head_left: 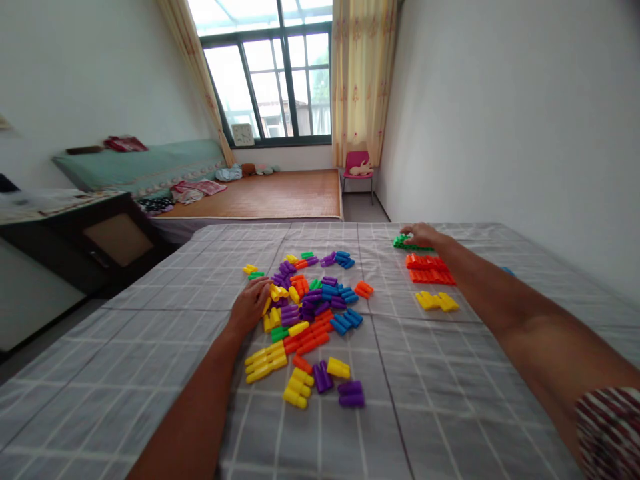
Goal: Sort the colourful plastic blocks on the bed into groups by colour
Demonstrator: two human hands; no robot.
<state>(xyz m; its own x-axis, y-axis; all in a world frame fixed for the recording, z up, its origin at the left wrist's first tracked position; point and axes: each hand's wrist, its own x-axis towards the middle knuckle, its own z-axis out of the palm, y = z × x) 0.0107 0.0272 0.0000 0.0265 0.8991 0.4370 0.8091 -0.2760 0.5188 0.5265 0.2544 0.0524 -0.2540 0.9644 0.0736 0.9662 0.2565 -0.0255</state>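
Row of green plastic tube-shaped blocks (400,243) lies beyond 2 orange plastic block rows (423,263), under the curled right hand (423,234); light, even pressure should keep it straight. The left hand (251,303) borders the multicoloured plastic block pile (313,301); whether either pinches a piece, I cannot tell.

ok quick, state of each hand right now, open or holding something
Left hand: fingers at the yellow blocks; whether it grips one cannot be told.
Right hand: fingers at the green blocks; grip cannot be told either.
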